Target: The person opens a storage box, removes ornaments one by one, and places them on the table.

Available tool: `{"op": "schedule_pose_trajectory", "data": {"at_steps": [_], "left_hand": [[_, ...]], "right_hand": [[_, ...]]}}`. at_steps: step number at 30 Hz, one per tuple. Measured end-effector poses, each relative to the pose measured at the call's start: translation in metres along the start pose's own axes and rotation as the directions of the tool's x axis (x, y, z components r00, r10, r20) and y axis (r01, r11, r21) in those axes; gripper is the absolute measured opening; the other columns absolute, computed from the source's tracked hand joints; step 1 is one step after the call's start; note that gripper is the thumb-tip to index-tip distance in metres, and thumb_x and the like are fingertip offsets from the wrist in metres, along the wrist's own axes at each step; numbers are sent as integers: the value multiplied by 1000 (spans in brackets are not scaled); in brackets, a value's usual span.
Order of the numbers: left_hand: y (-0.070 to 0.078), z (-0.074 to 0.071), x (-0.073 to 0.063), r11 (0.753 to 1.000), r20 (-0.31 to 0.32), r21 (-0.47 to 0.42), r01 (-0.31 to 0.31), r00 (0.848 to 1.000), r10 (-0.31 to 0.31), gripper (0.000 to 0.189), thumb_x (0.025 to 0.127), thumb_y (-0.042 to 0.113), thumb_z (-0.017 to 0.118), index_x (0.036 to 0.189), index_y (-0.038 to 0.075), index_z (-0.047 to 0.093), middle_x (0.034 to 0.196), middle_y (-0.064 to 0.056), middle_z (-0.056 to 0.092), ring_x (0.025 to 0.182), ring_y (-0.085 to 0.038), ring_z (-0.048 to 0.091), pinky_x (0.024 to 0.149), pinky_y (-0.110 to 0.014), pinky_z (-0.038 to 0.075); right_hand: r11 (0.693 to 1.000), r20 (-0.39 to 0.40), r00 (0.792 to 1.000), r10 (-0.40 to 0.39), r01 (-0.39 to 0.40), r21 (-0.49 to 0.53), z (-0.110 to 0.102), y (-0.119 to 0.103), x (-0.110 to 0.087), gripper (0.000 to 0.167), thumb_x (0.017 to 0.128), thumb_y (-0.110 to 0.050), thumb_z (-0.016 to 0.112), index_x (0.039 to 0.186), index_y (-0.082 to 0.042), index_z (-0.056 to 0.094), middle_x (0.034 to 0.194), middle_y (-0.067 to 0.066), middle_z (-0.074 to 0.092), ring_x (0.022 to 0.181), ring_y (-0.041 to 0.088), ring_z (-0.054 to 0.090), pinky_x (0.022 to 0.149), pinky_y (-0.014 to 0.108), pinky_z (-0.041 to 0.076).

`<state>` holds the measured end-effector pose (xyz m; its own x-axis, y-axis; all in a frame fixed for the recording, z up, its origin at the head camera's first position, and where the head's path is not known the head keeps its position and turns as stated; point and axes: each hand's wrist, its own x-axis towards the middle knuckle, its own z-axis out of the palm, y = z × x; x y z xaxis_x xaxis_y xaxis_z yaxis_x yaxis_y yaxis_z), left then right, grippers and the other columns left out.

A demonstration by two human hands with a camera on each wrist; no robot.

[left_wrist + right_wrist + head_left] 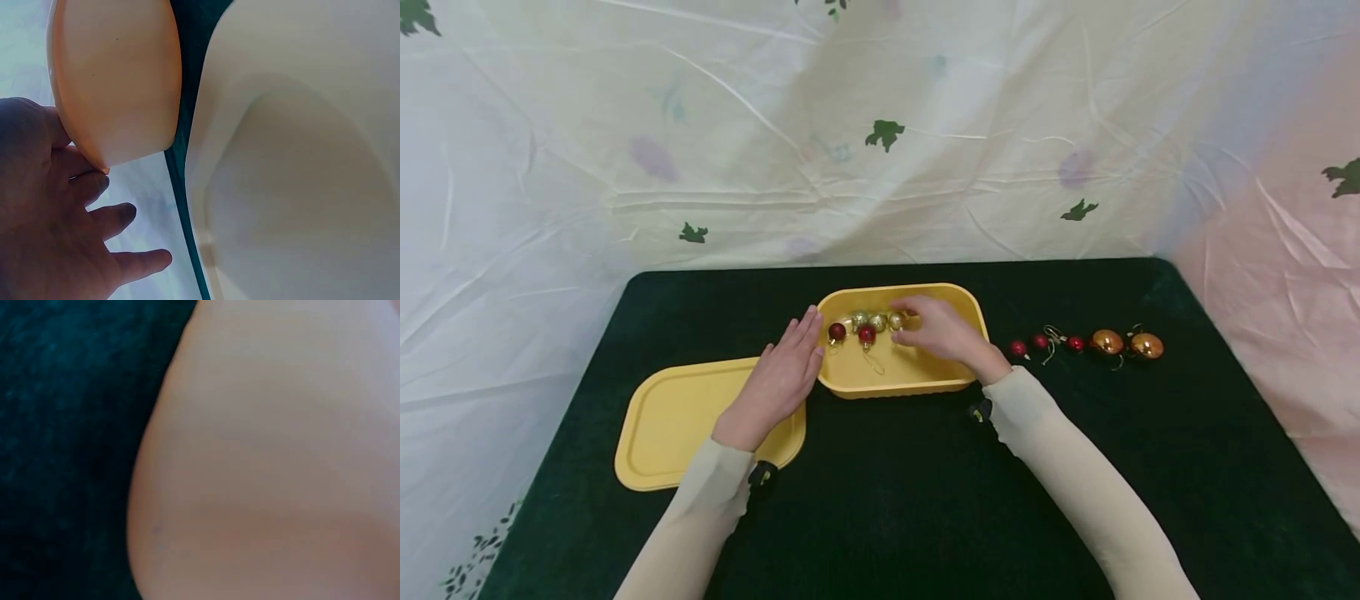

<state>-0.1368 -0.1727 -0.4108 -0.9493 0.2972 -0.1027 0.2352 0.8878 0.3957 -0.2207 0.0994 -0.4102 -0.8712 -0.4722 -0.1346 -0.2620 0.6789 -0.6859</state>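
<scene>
A yellow box (910, 385) stands on the dark table. Inside lie a dark red bauble (837, 332), a red bauble (867, 335) and a row of small gold baubles (860, 320). My right hand (942, 332) reaches in over the right side, finger and thumb pinching a gold bauble (896, 322) at the row's right end. Fingers extended, my left hand (782, 371) rests against the box's left end; the left wrist view shows the fingers at the box wall (119, 75). The right wrist view shows only the blurred box side (262, 456), with the hand hidden.
Left of the box lies a yellow lid (681, 417), partly under my left forearm. To the right, several small red baubles (1018, 349) and two larger copper-coloured baubles (1107, 342) sit in a row. A patterned cloth (880, 192) hangs behind the table.
</scene>
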Motion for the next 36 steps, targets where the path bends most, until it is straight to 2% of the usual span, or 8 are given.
{"op": "schedule_pose_trajectory", "data": {"at_steps": [10,21,29,36], "left_hand": [[1,1,0,1000,-7,1,6,1000,-6,60,114,34,34,167,12,16,174,-4,7,158,-34,16,119,-68,23],[1,-1,0,1000,4,3,5,1000,-5,61,114,35,34,167,12,15,174,-3,5,158,-34,14,119,-67,23],[1,0,1,1000,1,5,2,1000,-2,61,114,35,33,167,12,15,174,-4,6,158,-34,15,119,-68,22],[2,0,0,1000,-7,6,3,1000,-3,61,114,34,34,167,11,16,174,-4,6,158,-35,16,119,-68,23]], "right_hand": [[1000,3,1000,10,-10,-13,3,3,6,50,95,-15,74,142,-4,60,141,12,62,128,28,57,110,46,46],[995,44,999,-8,12,-95,7,6,11,40,95,-13,74,134,-4,67,132,11,67,120,25,61,109,43,47],[994,32,999,-25,29,-109,7,6,9,30,97,-13,72,126,-5,71,123,9,70,110,23,62,103,42,50],[997,-7,1000,-12,11,-79,3,2,1,32,97,-15,73,127,-6,71,125,9,70,114,23,63,103,42,51]]}}
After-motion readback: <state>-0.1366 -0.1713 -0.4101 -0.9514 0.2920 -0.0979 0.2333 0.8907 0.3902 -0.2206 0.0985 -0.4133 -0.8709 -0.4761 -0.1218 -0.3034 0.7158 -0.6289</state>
